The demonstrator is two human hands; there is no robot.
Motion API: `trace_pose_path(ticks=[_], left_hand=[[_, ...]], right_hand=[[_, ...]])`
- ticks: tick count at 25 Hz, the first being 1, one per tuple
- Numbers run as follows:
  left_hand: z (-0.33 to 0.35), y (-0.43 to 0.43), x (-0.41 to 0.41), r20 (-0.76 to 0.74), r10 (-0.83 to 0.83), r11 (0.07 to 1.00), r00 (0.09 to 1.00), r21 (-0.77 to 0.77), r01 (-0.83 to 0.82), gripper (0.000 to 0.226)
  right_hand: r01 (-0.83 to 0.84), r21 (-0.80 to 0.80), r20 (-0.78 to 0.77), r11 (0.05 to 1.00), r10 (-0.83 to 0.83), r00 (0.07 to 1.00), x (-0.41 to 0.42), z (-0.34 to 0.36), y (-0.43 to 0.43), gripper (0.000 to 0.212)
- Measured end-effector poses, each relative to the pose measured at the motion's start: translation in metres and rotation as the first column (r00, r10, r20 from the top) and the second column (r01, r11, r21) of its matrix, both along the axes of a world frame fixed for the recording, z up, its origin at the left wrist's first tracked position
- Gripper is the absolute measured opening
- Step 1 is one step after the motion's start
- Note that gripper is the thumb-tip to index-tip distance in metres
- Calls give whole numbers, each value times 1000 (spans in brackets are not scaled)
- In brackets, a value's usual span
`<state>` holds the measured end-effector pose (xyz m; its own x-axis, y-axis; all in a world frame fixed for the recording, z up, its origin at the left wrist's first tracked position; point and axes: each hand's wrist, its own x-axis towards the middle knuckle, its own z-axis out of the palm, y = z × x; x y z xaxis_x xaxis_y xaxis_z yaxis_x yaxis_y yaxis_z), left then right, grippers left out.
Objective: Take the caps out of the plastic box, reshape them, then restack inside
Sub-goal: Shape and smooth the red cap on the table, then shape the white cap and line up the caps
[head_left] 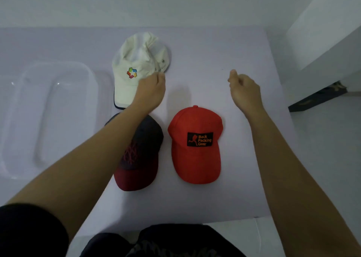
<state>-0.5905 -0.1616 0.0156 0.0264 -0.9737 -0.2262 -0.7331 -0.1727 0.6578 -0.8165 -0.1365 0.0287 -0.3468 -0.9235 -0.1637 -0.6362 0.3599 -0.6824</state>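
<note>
Three caps lie on the white table (205, 202). A cream cap (134, 65) with a coloured logo is farthest back, its crown crumpled. My left hand (151, 89) rests on its right side, fingers curled at the crown's lower edge. Closer to me lies a dark grey cap with a maroon brim (139, 155), partly under my left forearm. A red cap (195, 145) with a black patch sits to its right. My right hand (244, 89) hovers above the table right of the cream cap, fingers loosely curled and holding nothing. The clear plastic box (48, 118) stands at the left.
The table's right edge drops to the floor, where a dark object (320, 96) lies beside a white wall. The near table edge is just above my dark-clothed knees (166, 241).
</note>
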Motion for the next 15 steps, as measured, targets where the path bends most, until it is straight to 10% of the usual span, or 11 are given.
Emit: trace_pose_path(ticks=[9,15], left_hand=[[-6,-7,99,185,-9,996,983,84,-7,28],[-45,-33,120,237,-255,949,937,249,195,56]], right_hand=[[-592,77,31,802,592,806,139,-39,-44,35],[-708,355,31,611,749,662,182,-75,-66,104]])
